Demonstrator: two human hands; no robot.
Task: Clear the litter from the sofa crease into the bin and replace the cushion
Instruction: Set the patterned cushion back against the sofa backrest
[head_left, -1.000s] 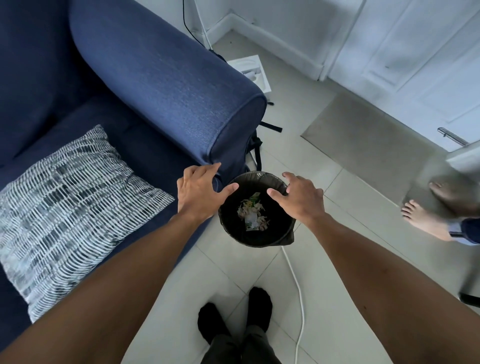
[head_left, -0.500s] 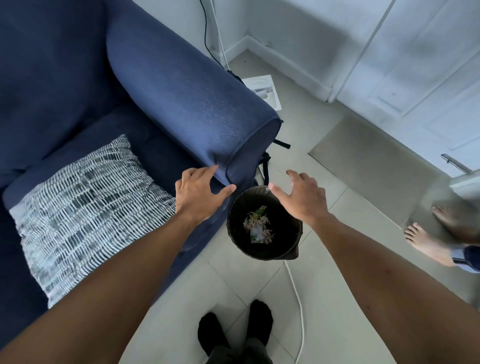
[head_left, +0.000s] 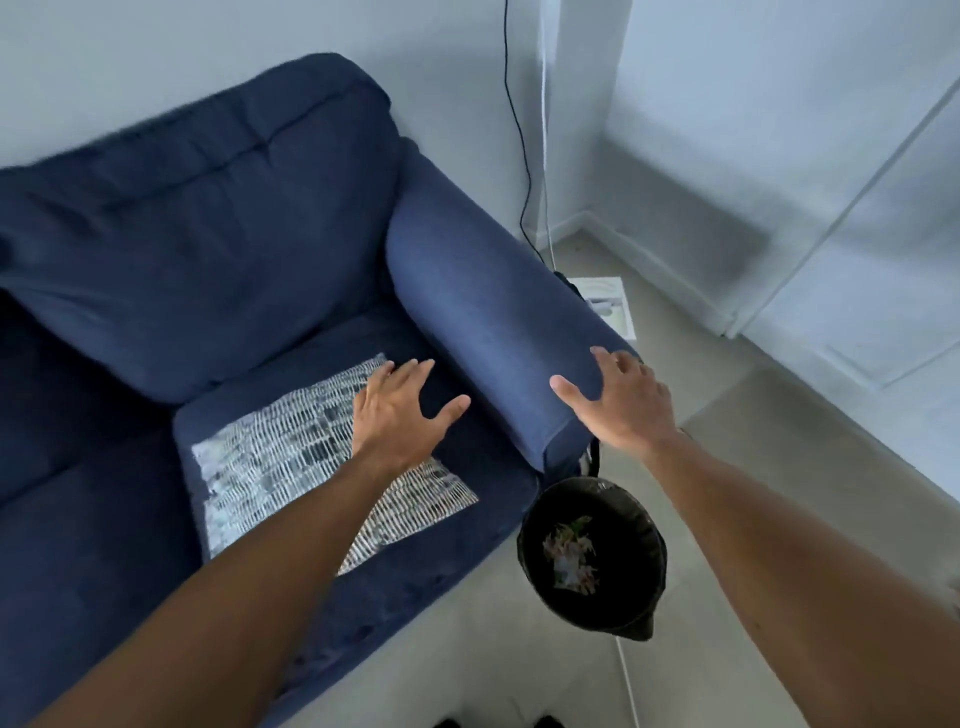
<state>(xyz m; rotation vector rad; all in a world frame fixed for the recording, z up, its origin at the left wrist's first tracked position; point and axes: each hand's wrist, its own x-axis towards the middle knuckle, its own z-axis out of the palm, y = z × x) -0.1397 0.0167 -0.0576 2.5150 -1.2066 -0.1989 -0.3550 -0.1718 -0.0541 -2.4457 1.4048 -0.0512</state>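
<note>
A grey-and-white patterned cushion (head_left: 280, 467) lies flat on the seat of the dark blue sofa (head_left: 218, 249). My left hand (head_left: 397, 410) hovers over the cushion's far right corner, fingers spread, holding nothing. My right hand (head_left: 618, 400) is over the front end of the sofa's armrest (head_left: 488, 317), fingers apart and empty. A black lined bin (head_left: 636, 535) stands on the floor at the foot of the armrest, with crumpled paper litter (head_left: 571, 558) inside. The crease between seat and armrest is dark; I cannot tell if anything lies in it.
A white cable (head_left: 626, 680) runs across the tiled floor past the bin. A black cable (head_left: 517, 130) and a white cord hang down the wall behind the armrest. A white tray-like box (head_left: 610, 306) lies on the floor beyond the armrest. White doors line the right.
My view has swung up from the bin to the sofa. Both hands have lifted away from the bin rim, the left over the cushion, the right over the armrest.
</note>
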